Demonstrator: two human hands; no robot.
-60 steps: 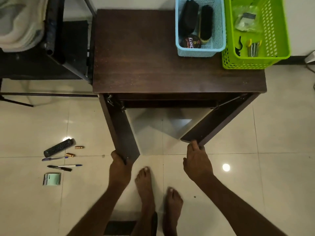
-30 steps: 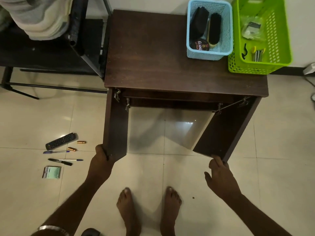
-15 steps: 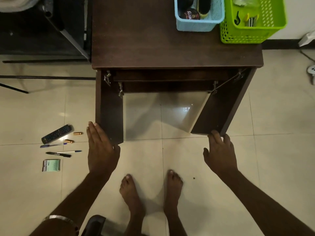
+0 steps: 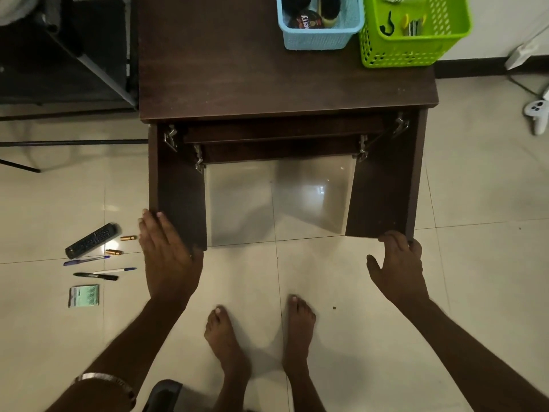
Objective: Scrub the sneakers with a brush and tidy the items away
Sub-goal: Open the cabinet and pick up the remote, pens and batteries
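— Table and panels?
— I see the dark folding table point(image 4: 267, 69) with both leg panels swung out. The left hand point(image 4: 167, 260) lies flat, fingers straight, on the left panel point(image 4: 181, 197); the right hand point(image 4: 396, 267) curls over the right panel point(image 4: 383, 197).
— Brush?
— In the blue basket point(image 4: 319, 40), beside the polish tin point(image 4: 307, 20).
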